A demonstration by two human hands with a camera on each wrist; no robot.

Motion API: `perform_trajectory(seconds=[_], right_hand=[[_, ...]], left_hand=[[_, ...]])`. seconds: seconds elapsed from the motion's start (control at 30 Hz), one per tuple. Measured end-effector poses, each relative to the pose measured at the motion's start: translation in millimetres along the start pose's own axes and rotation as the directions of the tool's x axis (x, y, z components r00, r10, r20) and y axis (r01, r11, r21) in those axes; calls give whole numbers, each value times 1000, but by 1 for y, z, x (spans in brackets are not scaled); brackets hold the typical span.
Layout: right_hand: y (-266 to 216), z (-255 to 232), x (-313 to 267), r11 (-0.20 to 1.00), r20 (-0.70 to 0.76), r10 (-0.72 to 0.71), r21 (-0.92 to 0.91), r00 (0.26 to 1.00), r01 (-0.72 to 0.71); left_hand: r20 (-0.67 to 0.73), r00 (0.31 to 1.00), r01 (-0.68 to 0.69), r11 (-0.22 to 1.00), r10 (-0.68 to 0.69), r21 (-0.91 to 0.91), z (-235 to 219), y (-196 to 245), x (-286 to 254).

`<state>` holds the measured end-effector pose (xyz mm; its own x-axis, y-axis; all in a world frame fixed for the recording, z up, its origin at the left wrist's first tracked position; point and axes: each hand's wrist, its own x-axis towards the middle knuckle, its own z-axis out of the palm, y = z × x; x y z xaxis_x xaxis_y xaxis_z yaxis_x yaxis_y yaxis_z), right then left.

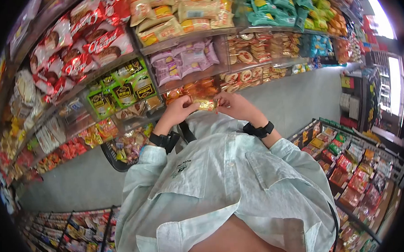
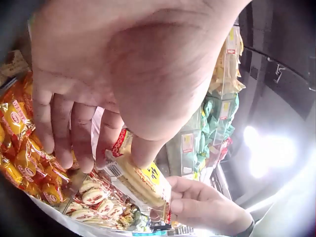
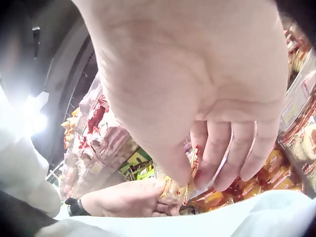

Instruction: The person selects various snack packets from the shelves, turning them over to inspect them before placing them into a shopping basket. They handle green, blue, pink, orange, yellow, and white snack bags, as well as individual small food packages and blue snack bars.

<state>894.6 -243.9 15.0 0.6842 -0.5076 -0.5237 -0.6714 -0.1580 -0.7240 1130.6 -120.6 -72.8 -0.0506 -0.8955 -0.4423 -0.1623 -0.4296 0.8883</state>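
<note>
A small snack packet (image 1: 206,104), clear with red and yellow print, is stretched between the two hands in front of the shirt. The left hand (image 1: 178,112) pinches one end between thumb and fingers; the right hand (image 1: 240,106) pinches the other. Up close in the left wrist view, the packet (image 2: 140,180) shows pale, wafer-like layers, a barcode and a red-patterned crimped end. From the right wrist view, the right thumb and forefinger grip the packet's (image 3: 177,190) red-printed edge. Just behind the hands lies a bin of orange-wrapped snacks (image 1: 195,89).
Tiered bins ahead hold red packets (image 1: 94,40), purple packets (image 1: 185,60), green packets (image 1: 124,89) and teal packets (image 1: 273,6). A black basket (image 1: 114,160) with assorted snacks is at the lower left. More racks (image 1: 350,164) stand to the right and behind, with grey floor (image 1: 296,96) between.
</note>
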Motion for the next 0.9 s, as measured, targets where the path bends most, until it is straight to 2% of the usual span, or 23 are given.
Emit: perform_trajectory(seconds=[0.03,0.13,0.33,0.4,0.57,0.67,0.7,0.8,0.9], right_hand=[[2,-1,-3,1000,-23,14,18,1000,-13],[10,-7,-9,996,-88,26,89,996,-18],[44,-28,-37,974,-136,-22,220,990,51],[65,-43,-50,972,-137,-13,232,990,45],[143,-87,-99,942,-255,40,332,966,49],[202,-102,-134,924,-333,55,375,941,78],[220,-110,-143,921,-372,50,377,927,102],[257,-126,-178,887,-436,171,459,883,56],[287,-137,-209,844,-490,239,532,838,71]], left_hand=[[2,999,-34,999,34,-4,2,6,3],[25,999,-27,991,24,127,1,26,7],[64,996,-70,990,62,119,31,44,19],[61,993,-104,987,97,119,57,51,28],[40,996,-86,966,79,244,150,91,61],[66,995,-93,908,72,408,212,126,78],[80,997,-34,926,4,375,233,142,83],[133,990,-101,905,50,414,285,156,106],[207,975,-179,848,84,499,320,178,129]])
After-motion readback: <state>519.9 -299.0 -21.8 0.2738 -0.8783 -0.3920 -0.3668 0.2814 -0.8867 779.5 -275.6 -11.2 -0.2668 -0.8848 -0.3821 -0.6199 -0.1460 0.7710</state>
